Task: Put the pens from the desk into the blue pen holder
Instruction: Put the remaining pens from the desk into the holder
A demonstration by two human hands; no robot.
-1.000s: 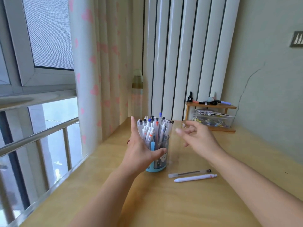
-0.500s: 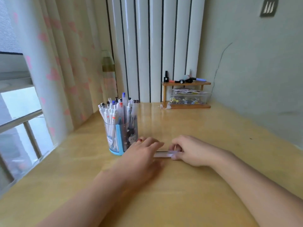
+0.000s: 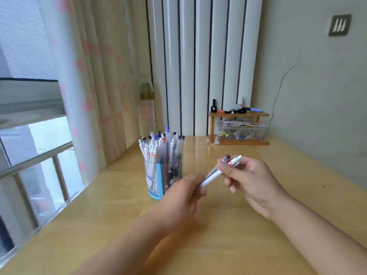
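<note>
The blue pen holder (image 3: 158, 182), clear-walled with a blue strip, stands on the wooden desk (image 3: 228, 235) and is packed with several pens. Just right of it, above the desk, I hold two pens (image 3: 213, 175) together: a white one and a clear one with a dark cap. My right hand (image 3: 250, 181) is closed around their upper ends. My left hand (image 3: 184, 197) pinches their lower ends, close to the holder's right side. The pens slant up to the right.
A small wooden shelf (image 3: 238, 128) with a clear box of clips and small items stands at the back against the radiator. A curtain (image 3: 89, 86) and window line the left edge. A wall runs along the right.
Both hands have lifted the two pens off the desk, where they were pressing on them half a second ago. A second ago the hands were around the holder.
</note>
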